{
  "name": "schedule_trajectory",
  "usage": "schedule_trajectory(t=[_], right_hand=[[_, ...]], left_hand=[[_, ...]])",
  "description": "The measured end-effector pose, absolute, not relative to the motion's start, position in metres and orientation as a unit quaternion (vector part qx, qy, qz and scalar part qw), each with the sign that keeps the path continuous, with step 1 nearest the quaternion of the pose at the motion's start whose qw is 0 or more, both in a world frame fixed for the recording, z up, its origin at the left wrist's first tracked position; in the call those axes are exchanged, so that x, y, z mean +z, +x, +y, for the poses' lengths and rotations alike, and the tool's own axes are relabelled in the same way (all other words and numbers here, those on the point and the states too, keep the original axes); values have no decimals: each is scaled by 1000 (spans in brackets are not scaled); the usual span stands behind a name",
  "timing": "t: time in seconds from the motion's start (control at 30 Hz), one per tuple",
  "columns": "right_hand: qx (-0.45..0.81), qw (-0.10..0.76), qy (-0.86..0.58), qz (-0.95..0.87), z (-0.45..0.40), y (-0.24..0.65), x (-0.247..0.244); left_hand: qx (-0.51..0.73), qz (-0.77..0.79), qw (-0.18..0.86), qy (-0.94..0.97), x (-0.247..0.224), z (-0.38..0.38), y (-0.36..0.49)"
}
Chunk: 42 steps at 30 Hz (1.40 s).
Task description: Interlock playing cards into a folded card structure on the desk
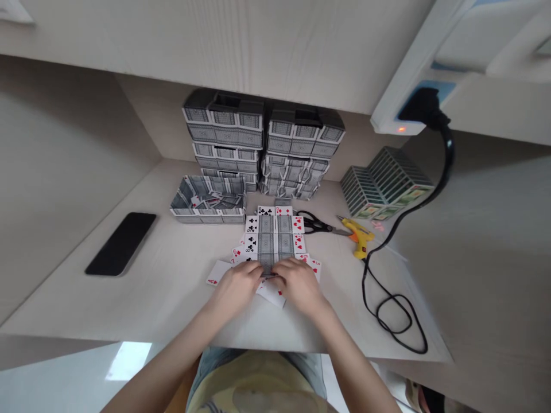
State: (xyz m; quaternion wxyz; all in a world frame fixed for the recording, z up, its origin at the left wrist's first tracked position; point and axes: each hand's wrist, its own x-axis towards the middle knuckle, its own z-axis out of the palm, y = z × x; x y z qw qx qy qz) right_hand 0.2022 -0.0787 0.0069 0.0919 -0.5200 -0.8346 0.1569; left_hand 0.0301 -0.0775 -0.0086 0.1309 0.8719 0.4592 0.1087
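Pale desk (167,307) beneath a shelf (181,34): left hand (239,284), playing cards (266,244), right hand (301,285).

Near the desk's left edge lies a black phone (121,244); farther back stands an open card box (210,218) with loose pieces (217,202), then stacked boxes (229,136) along the back edge. Mid-desk, toward the front edge, both hands touch the near end of the cards; whether they pinch them, one cannot tell. Next come scissors (316,223), a yellow glue gun (363,235), green-edged stacks (390,180) near the back right corner, and a black cable (402,339) toward the front right corner.
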Motion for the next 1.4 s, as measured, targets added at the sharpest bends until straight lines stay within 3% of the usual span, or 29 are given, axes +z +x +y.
schedule_trajectory(t=[0.47, 1.4], right_hand=[[119, -37, -542, -831, -63, 191, 22], [167, -108, -552, -810, -25, 202, 33]], left_hand=[[12, 451, 95, 888, 21, -51, 52], [-139, 338, 204, 908, 26, 11, 66]])
